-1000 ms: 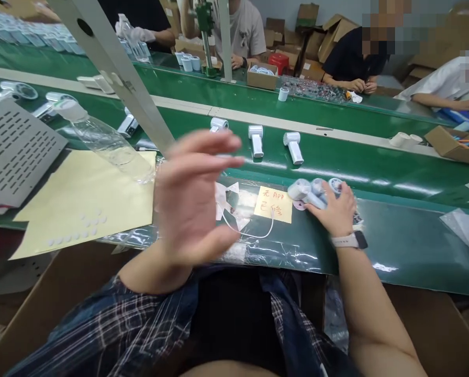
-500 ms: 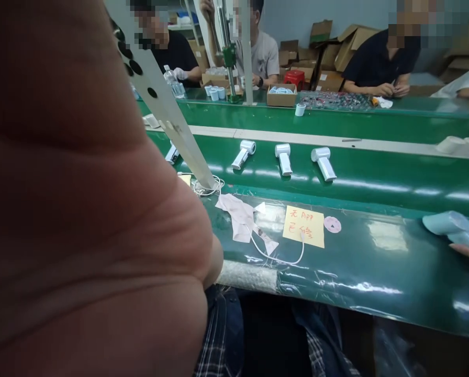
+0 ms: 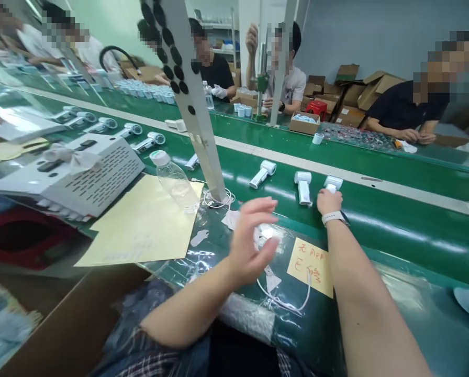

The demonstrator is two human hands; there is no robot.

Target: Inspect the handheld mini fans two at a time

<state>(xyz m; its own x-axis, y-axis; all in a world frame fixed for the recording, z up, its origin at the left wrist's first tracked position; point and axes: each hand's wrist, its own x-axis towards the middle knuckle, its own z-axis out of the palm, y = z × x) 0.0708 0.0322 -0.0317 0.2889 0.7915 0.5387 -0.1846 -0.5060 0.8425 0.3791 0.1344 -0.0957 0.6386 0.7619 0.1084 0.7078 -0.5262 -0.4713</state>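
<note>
The white handheld device (image 3: 334, 183) is on the green surface behind the desk (image 3: 316, 330), at the far end of the stretched right arm, and its round head is close to the white rail (image 3: 415, 195). The right grip (image 3: 330, 201) is at the lower part of this device, and we judge that it is grasping the handle, although the fingertips are hidden from us. From this grip, the round head lies straight ahead, on the side away from the person. The long axis goes roughly from front to back, with the head leaning slightly to the right, and so the handle points toward the wrist, where we see a watch (image 3: 334, 216). We cannot tell if the device touches the surface or is a little above it. The right grip is clearly the nearer one. The left grip (image 3: 256, 238) holds nothing; its fingers are curved and apart, in the air above the desk, near the white cable (image 3: 299, 310) and to the left of the yellow note (image 3: 321, 277). To the left of the held device we find a second device (image 3: 304, 188), just beside, and then a third device (image 3: 263, 174), which lies more diagonally.
</note>
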